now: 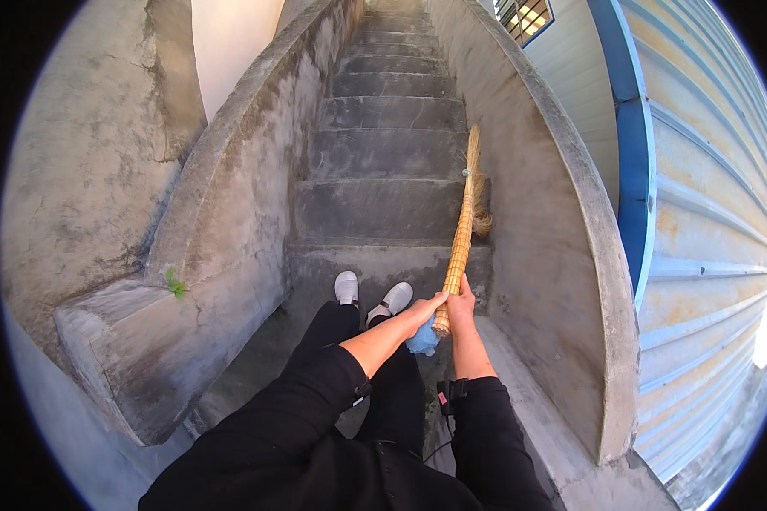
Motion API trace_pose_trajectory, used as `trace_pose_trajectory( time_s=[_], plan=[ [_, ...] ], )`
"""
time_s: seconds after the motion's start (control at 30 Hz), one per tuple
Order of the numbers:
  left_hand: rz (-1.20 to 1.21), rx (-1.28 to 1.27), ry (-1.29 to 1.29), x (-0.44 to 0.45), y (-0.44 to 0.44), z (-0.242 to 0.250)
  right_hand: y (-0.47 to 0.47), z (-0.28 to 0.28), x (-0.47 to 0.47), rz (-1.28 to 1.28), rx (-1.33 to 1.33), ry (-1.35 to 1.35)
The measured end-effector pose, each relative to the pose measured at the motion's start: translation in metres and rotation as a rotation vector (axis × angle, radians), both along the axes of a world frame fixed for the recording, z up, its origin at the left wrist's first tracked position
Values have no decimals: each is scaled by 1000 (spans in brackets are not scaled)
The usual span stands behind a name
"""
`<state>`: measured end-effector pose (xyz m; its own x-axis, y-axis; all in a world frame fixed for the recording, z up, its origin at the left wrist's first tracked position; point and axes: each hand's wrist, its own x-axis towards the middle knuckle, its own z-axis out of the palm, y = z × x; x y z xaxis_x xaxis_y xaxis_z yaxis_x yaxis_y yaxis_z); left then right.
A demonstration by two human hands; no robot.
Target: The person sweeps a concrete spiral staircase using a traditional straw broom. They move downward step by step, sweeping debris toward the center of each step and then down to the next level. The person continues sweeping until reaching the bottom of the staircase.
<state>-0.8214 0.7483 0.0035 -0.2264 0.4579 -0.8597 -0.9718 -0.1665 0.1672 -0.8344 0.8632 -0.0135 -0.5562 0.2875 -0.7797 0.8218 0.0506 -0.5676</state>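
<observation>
A straw broom (460, 246) with a bound, ringed handle slants up and away from me. Both hands grip it near the butt end: my left hand (424, 313) from the left side, my right hand (462, 303) from the right, close together. Below my left hand hangs a crumpled light-blue cloth or plastic bag (425, 340); whether the fingers hold it cannot be told. The bristles (479, 207) lie by the right wall, over the lower concrete steps (383, 211). Where they touch a step is hard to tell.
A narrow concrete staircase rises ahead between a left parapet wall (243, 185) and a right parapet wall (543, 223). My white shoes (346, 287) stand at its foot. A small green plant (175, 283) grows on the left ledge. Corrugated metal sheeting (709, 223) runs beyond the right wall.
</observation>
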Motion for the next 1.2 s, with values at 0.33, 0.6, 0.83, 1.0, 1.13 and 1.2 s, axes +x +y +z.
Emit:
trace_pose_trajectory(
  time_s=[0.33, 0.6, 0.83, 1.0, 1.13, 1.2],
  plan=[
    [-57, 35, 65, 6, -50, 57, -43, 33, 11, -298, -563, 6],
    [45, 278, 14, 8, -44, 72, -37, 84, 4, -225, -317, 90],
    [140, 13, -18, -9, -11, 12, -22, 12, -25, -332, -356, 38],
    [326, -213, -98, 15, -70, 41, -91, 10, -3, -237, -530, -79],
    [393, -246, -28, 29, -108, 87, -134, 43, 5, -129, -706, -152],
    [371, -245, 27, 33, -116, 104, -140, 63, 6, -100, -710, -122]
  ],
)
